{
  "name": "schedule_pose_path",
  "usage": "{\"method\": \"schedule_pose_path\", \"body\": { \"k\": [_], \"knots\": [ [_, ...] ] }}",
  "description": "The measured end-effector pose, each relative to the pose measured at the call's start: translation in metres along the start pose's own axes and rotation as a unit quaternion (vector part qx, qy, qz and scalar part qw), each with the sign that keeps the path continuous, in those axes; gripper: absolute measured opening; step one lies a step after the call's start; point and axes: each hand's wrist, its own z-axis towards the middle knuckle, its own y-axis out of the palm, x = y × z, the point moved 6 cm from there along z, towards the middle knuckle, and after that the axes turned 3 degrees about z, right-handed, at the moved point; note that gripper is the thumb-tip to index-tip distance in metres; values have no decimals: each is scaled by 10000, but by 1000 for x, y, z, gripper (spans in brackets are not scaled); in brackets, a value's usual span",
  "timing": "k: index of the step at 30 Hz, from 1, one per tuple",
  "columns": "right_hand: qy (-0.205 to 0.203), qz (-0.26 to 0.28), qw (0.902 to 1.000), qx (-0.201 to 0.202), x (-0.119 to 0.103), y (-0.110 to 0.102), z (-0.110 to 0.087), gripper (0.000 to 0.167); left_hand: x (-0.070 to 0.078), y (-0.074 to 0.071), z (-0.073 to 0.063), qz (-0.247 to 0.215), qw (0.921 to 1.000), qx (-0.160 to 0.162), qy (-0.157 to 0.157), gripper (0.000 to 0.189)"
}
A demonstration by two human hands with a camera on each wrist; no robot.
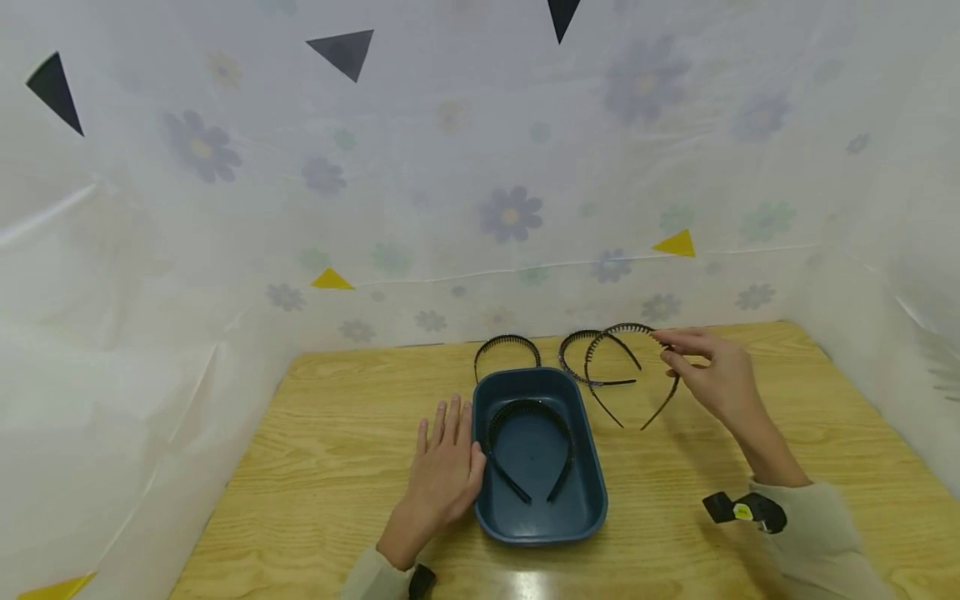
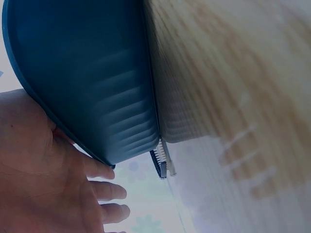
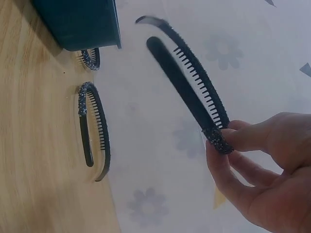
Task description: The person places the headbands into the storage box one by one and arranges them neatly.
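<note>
My right hand pinches a black toothed headband by its band, above the table at the right of a dark blue tray. In the right wrist view, glitter shows on this headband beside the fingertips. One headband lies inside the tray. Behind the tray is another headband, partly hidden by the rim. A further headband rests on the table beyond the held one. My left hand, fingers straight, touches the tray's left side.
The wooden table runs back to a pale flowered sheet that hangs behind and at both sides. Yellow triangles and dark triangles mark the sheet. A black strap sits at the right sleeve.
</note>
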Motion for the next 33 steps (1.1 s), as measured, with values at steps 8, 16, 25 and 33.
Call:
{"method": "schedule_pose_path", "body": {
  "k": [8, 16, 25, 33],
  "knots": [
    [-88, -187, 9998, -26, -7, 7, 0, 31, 1, 1, 1, 4, 10000, -17, 0, 60],
    [-485, -114, 9987, 136, -15, 14, -2, 31, 1, 1, 1, 44, 10000, 8, 16, 60],
    [-619, -242, 9975, 252, -27, 24, -3, 31, 1, -1, 1, 28, 10000, 43, 45, 59],
    [-790, -290, 9963, 161, -39, 32, -3, 31, 0, -1, 1, 16, 10000, 46, 52, 59]
  ]
}}
